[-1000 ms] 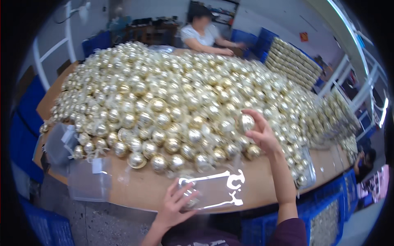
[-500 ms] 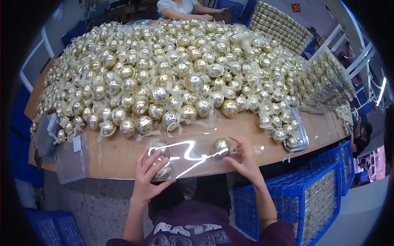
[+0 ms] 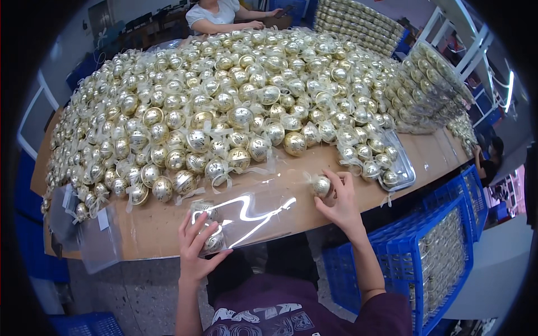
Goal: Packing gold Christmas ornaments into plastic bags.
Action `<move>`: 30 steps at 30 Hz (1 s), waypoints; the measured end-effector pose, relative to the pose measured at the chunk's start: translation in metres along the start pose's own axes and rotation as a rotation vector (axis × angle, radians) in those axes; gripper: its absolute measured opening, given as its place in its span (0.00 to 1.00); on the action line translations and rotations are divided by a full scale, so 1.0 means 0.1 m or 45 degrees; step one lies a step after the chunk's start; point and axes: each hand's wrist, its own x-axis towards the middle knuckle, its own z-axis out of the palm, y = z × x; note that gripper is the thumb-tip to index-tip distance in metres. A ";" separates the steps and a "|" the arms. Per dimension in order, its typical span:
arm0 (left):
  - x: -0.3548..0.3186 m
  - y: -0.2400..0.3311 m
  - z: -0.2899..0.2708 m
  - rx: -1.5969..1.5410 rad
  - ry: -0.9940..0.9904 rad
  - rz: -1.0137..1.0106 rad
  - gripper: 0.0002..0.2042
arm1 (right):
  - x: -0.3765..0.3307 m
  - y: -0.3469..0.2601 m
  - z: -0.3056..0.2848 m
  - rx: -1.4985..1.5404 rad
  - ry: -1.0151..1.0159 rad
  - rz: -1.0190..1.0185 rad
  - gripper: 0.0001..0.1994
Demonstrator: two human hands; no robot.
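Observation:
A clear plastic bag (image 3: 263, 215) lies flat at the table's near edge, glare across it. Inside its left end sit gold bauble ornaments (image 3: 213, 242), partly under my left hand (image 3: 196, 241). That hand grips this end, fingers curved over the ornaments and thumb stretched along the near edge. To the right of the bag, my right hand (image 3: 339, 201) pinches a single gold bauble (image 3: 321, 186) between thumb and fingers, a pale ribbon at its far side. A large heap of similar baubles (image 3: 241, 117) with sheer ribbons rises just beyond both hands.
Flat clear bags (image 3: 100, 238) lie at the table's left. A metal tray (image 3: 406, 171) with baubles stands right, near packed stacks (image 3: 426, 92). Blue crates (image 3: 386, 263) stand below the right table edge. Another person (image 3: 216, 19) sits across the heap; one more (image 3: 492, 162) is far right.
My right hand has moved the bauble right, away from the bag film that it was beside or under. My left hand stays on the bag. The whole view has shifted slightly.

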 end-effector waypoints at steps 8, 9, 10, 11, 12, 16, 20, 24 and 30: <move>0.02 0.03 0.01 -0.052 0.007 -0.025 0.32 | -0.22 0.03 0.04 -0.040 0.067 -0.139 0.32; 0.03 0.04 0.02 -0.053 0.010 -0.029 0.32 | -0.23 0.04 0.04 0.067 -0.052 -0.003 0.32; 0.03 0.03 0.01 -0.053 0.012 -0.030 0.32 | -0.24 0.04 0.06 0.180 -0.173 0.136 0.32; 0.02 0.03 0.01 -0.053 0.013 -0.031 0.32 | -0.25 0.01 0.07 0.184 -0.181 0.136 0.32; 0.01 0.02 0.00 -0.048 0.012 -0.039 0.32 | -0.23 -0.03 0.07 0.200 -0.246 0.120 0.32; 0.01 0.03 -0.02 -0.048 0.016 -0.042 0.32 | -0.26 -0.10 0.29 0.601 -0.340 0.008 0.32; 0.04 0.01 -0.06 -0.164 -0.034 -0.039 0.31 | -0.09 -0.34 0.50 0.449 -0.507 -0.352 0.30; 0.08 0.05 -0.12 -0.189 -0.157 -0.036 0.31 | 0.12 -0.42 0.80 0.563 -0.625 -0.413 0.30; 0.24 0.27 -0.19 -0.021 -0.201 -0.046 0.29 | 0.12 -0.54 1.09 0.524 -0.509 -0.344 0.30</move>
